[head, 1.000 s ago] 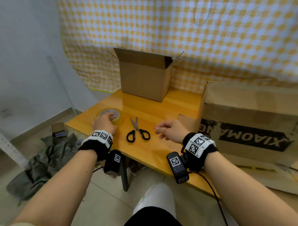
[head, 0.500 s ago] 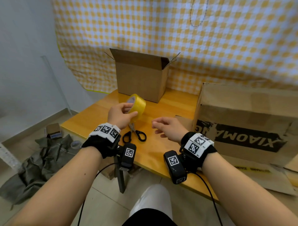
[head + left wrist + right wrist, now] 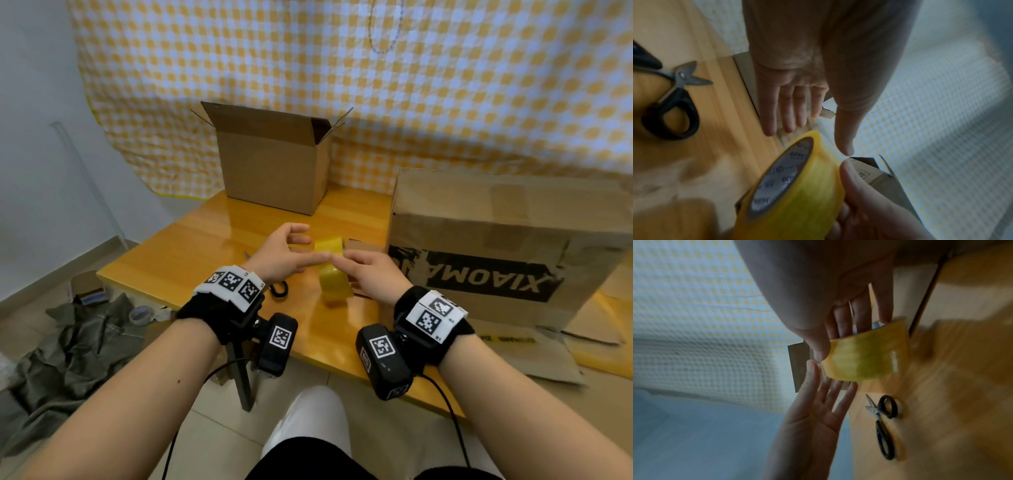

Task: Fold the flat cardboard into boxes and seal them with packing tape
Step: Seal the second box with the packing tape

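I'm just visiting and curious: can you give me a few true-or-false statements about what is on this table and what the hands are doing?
1. The right hand grips the yellow roll of packing tape. True.
2. The left hand holds the black-handled scissors. False: they lie on the wooden table; that hand is open.
3. The small brown cardboard box has open top flaps. True.
4. The large printed cardboard box sits left of the hands. False: right.

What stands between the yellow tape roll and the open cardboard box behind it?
Nothing visible. The right hand grips the tape roll, and the table from it to the open cardboard box is bare. The scissors lie under the left hand; the large printed box stands to the right.
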